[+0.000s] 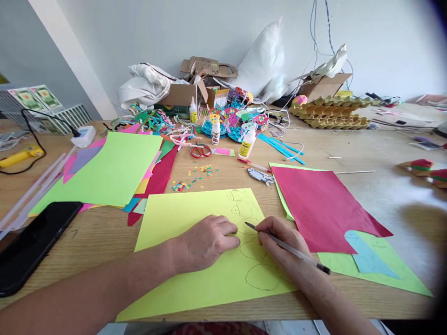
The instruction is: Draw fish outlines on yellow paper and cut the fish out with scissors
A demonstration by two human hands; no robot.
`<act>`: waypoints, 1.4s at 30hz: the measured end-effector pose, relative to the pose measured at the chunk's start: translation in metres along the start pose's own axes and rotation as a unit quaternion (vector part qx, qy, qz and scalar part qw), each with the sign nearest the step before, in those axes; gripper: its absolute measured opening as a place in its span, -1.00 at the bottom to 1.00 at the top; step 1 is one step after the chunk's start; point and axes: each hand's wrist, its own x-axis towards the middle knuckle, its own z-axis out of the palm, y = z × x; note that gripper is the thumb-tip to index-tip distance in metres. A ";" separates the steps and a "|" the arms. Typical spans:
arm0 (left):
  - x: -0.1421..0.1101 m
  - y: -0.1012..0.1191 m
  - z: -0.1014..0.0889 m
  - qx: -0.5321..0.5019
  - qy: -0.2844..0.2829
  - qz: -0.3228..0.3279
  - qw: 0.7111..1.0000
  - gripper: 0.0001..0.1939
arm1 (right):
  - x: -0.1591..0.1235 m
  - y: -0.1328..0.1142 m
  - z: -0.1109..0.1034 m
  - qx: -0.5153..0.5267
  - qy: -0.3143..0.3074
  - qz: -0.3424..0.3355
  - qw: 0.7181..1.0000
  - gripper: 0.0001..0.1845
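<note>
A sheet of yellow paper (181,288) lies in front of me, with a column of pencil-like outlines along its right side. The upper two are fish with eyes and fins; the lower ones are plain ovals, some partly covered by my hands. Curled into a loose fist, my left hand (209,242) rests on the paper beside the drawings; its palm side is hidden. My right hand (284,244) grips a pen (293,250) with a black end, its tip over the third outline from the top.
Coloured sheets (115,167) and a black phone (35,246) lie on the left, a red sheet (324,209) on the right. Beyond are confetti dots (181,186), red-handled scissors (200,150), a paper fish (260,176), glue bottles (247,143) and egg trays (331,114).
</note>
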 end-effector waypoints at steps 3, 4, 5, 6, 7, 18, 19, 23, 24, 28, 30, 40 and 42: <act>-0.001 0.000 0.002 -0.003 0.012 -0.002 1.000 -0.81 | 0.001 0.000 0.001 -0.002 -0.011 0.000 1.000 -0.92; -0.001 0.000 0.002 -0.004 0.015 -0.002 1.000 -0.81 | 0.001 0.000 0.001 -0.004 -0.014 0.000 1.000 -0.92; -0.001 0.000 0.002 -0.004 0.016 -0.003 1.000 -0.80 | 0.001 -0.001 0.001 -0.007 -0.017 0.001 1.000 -0.92; -0.001 0.000 0.002 -0.006 0.019 -0.004 1.000 -0.80 | 0.001 -0.001 0.001 -0.010 -0.017 0.000 1.000 -0.92; -0.001 0.000 0.002 -0.007 0.021 -0.005 1.000 -0.80 | 0.001 -0.002 0.001 -0.014 -0.015 -0.001 1.000 -0.92; -0.002 -0.002 0.004 -0.032 0.030 -0.001 0.999 -0.79 | 0.000 -0.004 -0.001 -0.032 -0.024 -0.008 0.999 -0.91; -0.002 -0.002 0.004 -0.033 0.030 -0.002 0.999 -0.79 | 0.000 -0.004 -0.001 -0.032 -0.024 -0.007 0.999 -0.91; -0.002 -0.001 0.004 -0.033 0.028 -0.005 0.999 -0.80 | 0.000 -0.004 -0.001 -0.031 -0.024 -0.003 0.999 -0.91; -0.002 -0.001 0.004 -0.031 0.027 -0.005 0.999 -0.80 | 0.000 -0.004 0.000 -0.031 -0.025 -0.003 0.999 -0.91; -0.002 -0.001 0.004 -0.027 0.025 -0.008 0.999 -0.80 | 0.000 -0.004 0.000 -0.030 -0.028 -0.006 0.999 -0.91; -0.002 -0.001 0.003 -0.033 0.025 -0.009 0.999 -0.80 | -0.001 -0.003 0.000 -0.034 -0.028 -0.006 0.999 -0.91; -0.003 -0.001 0.005 -0.046 0.028 -0.012 0.998 -0.79 | -0.001 -0.004 -0.001 -0.049 -0.018 0.015 0.999 -0.91; -0.003 -0.001 0.005 -0.043 0.025 -0.013 0.999 -0.79 | -0.002 -0.004 -0.001 -0.051 -0.013 0.020 0.998 -0.91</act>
